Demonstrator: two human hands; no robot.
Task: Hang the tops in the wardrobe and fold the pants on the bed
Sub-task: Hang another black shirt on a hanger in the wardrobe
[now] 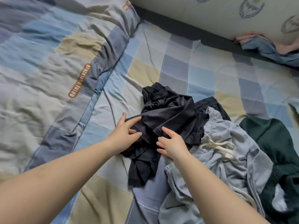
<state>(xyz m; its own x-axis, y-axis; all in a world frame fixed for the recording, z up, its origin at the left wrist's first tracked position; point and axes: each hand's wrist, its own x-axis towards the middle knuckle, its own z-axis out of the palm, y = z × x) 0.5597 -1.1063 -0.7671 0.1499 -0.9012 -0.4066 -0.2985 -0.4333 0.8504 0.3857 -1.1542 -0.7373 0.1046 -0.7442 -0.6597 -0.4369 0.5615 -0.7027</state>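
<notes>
- black garment lies crumpled near the middle of the bed, on the checked sheet, its lower part trailing toward the camera.
- left hand grips the garment's hem at its left edge, thumb on top and fingers curled under the fabric.
- right hand holds the same hem just beside the left, fingers bent round the cloth edge.
- light blue-grey pants with a white drawstring lie bunched to the right, touching the black garment and partly under it.
- black elastic waistband shows between the two.
- dark green garment lies further right, against the pants.
- quilt in matching checks is heaped on the left.
- pale patterned pillow lies at the top right, with pink and blue cloth below its corner.
</notes>
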